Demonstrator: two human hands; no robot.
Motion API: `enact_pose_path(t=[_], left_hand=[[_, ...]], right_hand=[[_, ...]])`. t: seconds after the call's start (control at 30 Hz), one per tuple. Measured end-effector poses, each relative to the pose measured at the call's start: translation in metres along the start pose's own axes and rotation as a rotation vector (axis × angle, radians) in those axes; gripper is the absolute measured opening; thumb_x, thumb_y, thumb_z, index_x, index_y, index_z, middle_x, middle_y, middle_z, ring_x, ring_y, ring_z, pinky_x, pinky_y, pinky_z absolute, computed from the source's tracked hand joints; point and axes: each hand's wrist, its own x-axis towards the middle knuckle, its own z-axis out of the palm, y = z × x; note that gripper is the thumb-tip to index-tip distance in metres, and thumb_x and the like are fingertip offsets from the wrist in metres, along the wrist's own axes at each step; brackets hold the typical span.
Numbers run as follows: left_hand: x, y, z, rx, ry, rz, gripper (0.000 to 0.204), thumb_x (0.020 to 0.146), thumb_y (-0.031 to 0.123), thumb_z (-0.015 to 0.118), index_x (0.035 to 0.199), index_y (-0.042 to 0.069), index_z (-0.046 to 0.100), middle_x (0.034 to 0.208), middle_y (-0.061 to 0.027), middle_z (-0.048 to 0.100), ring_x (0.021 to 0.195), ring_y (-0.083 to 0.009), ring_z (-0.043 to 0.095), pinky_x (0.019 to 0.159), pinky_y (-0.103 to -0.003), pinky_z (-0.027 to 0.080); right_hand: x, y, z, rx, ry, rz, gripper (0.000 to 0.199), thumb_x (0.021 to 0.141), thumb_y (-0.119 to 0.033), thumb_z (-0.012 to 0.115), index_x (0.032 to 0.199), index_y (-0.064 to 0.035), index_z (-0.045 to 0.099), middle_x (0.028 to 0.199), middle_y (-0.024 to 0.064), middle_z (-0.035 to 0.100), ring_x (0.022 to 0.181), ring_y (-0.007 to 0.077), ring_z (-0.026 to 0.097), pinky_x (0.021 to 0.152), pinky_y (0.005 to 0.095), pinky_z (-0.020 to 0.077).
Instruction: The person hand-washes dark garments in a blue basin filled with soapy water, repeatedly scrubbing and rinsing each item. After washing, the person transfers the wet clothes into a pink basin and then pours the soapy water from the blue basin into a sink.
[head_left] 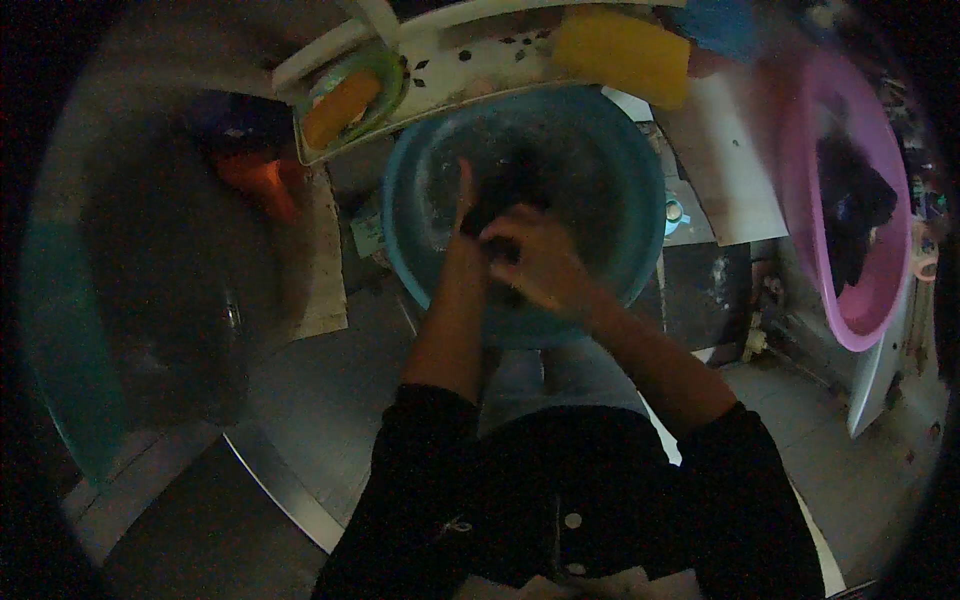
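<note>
A round blue basin (610,180) with wet contents stands in front of me on the floor. Both my hands are over its middle. My left hand (463,215) and my right hand (530,258) are pressed together around a dark wet cloth (505,190), which bunches up between the fingers and sticks out toward the far side of the basin. My right hand lies partly over the left. How much of the cloth lies under the water is hidden.
A pink basin (880,290) holding dark clothes stands at the right. Behind the blue basin a white tray (440,80) holds a green dish with an orange bar (342,108), next to a yellow sponge (622,52). An orange object (262,182) lies at the left.
</note>
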Motion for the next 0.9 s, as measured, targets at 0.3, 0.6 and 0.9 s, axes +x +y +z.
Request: enact_pose_path(t=[0.3,0.6,0.9], left_hand=[[-0.024,-0.014,0.013,-0.260,-0.081,-0.002,0.036,0.078,0.033,0.053,0.104,0.009,0.049,0.103,-0.0106,0.048,0.097,-0.0274,0.046,0.083,-0.045,0.038],[-0.021,0.007,-0.028,0.788,0.415,0.540,0.027,0.069,0.012,0.060,0.094,0.006,0.051,0.093,-0.0088,0.052,0.088,-0.0247,0.050,0.081,-0.039,0.040],[0.011,-0.012,-0.048,1.254,0.608,0.929,0.043,0.069,0.011,0.062,0.108,0.003,0.047,0.111,-0.0160,0.045,0.101,-0.0287,0.044,0.089,-0.039,0.034]], right_hand=[[0.045,-0.001,0.029,-0.191,0.181,0.127,0.034,0.066,-0.034,0.061,0.091,-0.0109,0.062,0.086,0.0142,0.059,0.072,0.0351,0.058,0.066,0.0427,0.0478],[0.039,0.135,-0.016,0.100,0.111,-0.014,0.042,0.075,-0.025,0.057,0.112,-0.0073,0.052,0.117,0.0190,0.046,0.113,0.0314,0.041,0.094,0.0394,0.0329],[0.026,0.139,0.021,-0.639,0.097,0.059,0.050,0.069,-0.023,0.063,0.115,-0.0117,0.050,0.127,0.0174,0.038,0.112,0.0352,0.040,0.098,0.0422,0.0290]])
